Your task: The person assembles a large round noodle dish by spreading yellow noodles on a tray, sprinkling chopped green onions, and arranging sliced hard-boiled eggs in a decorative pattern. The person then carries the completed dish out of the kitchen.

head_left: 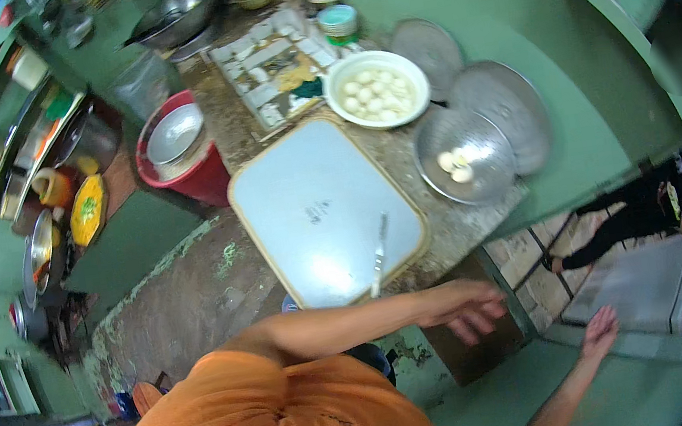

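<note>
Both of my hands are out to the right, away from the worktop. My left hand [463, 309] reaches across in front of my orange shirt, its fingers apart and nothing in them. Farther right, my right hand [600, 335] is raised, fingers extended and seemingly bare. Nearest to the left hand is a knife [379, 251] with a pale handle, lying on a large white board [306, 209] with a tan rim. Behind it stands a white bowl [335, 96] of peeled eggs [377, 96] in liquid. A metal bowl [483, 141] to its right holds several pale egg pieces [456, 164].
A red bucket [218, 174] with a metal bowl [175, 134] on top stands left of the board. An egg tray [255, 94] with shell bits lies behind. Round metal lids [521, 100] lean at the green wall. Another person [647, 218] is at the far right.
</note>
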Tool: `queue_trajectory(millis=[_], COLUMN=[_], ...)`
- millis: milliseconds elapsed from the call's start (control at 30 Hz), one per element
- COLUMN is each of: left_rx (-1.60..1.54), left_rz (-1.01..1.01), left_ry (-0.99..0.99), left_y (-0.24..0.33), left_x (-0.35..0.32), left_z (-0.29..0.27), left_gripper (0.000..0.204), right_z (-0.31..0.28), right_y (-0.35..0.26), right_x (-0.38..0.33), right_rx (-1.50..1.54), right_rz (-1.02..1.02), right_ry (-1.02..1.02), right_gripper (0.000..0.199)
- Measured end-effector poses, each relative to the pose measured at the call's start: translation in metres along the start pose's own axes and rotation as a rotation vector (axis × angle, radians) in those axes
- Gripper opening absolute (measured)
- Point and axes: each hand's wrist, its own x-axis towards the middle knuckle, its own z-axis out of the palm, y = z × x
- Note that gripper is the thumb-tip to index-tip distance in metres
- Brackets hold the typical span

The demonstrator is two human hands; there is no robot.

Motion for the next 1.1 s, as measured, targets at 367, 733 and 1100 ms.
queue_trajectory(millis=[367, 733, 1100], left_rx=[-0.108, -0.384, -0.897], left_rz=[0.302, 0.57, 0.901], left_ry=[0.676, 1.061, 1.425], left_y=[0.028, -0.031, -0.128], left_x=[-0.401, -0.655, -0.784], left_z=[-0.161, -0.251, -0.303], left_gripper=[0.054, 0.053, 0.047], right_z=[0.18, 0.517, 0.588], right_y=[0.295, 0.514, 0.762], right_x=[-0.262, -0.542, -0.68], right_rx=[-0.215, -0.563, -0.878], right_rz=[0.053, 0.296, 0.847], right_ry=[-0.217, -0.958, -1.208], right_gripper=[0.047, 0.032, 0.032])
